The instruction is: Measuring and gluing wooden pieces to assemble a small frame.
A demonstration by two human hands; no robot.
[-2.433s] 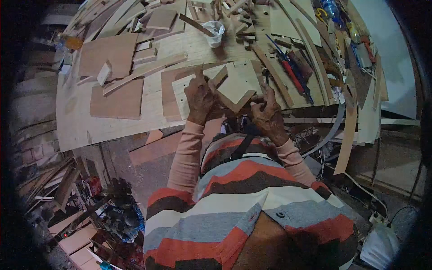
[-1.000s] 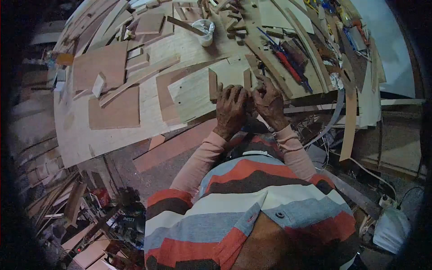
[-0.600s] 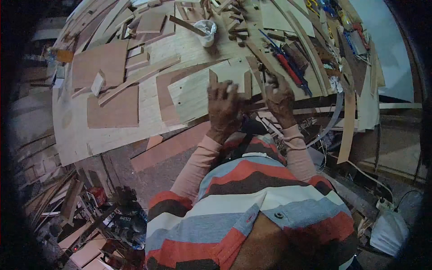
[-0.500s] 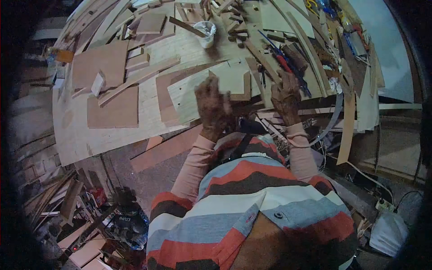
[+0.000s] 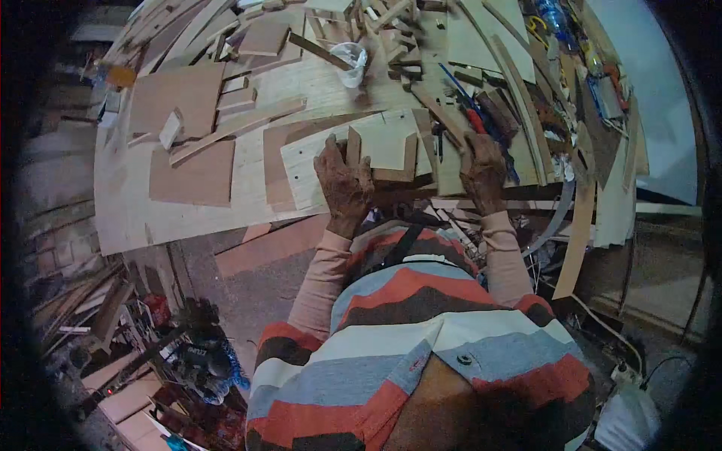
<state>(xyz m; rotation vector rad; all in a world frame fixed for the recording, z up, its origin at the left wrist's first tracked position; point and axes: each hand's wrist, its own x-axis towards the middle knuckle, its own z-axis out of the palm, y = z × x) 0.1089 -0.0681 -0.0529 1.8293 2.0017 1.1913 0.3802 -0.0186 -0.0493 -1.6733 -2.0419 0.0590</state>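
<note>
On the workbench a pale panel has brown wooden strips along its left, near and right sides. My left hand is at the left strip, fingers bent on one side and thumb on the other, closed around it. Underneath lies a larger pale board with dark holes. Further right, my right hand has curled fingers at the near end of a long wood strip; its grip is partly hidden. Just beyond that hand lies a tool with a red handle.
Brown panels and a long batten lie to the left. A white plastic cup stands at the back with a stick across it. Offcuts and tools crowd the right side. A thin strip hangs over the near edge.
My left hand has shifted slightly left off the panel, uncovering the left strip. My right hand stays by the long strip. The whole view has tilted slightly.
</note>
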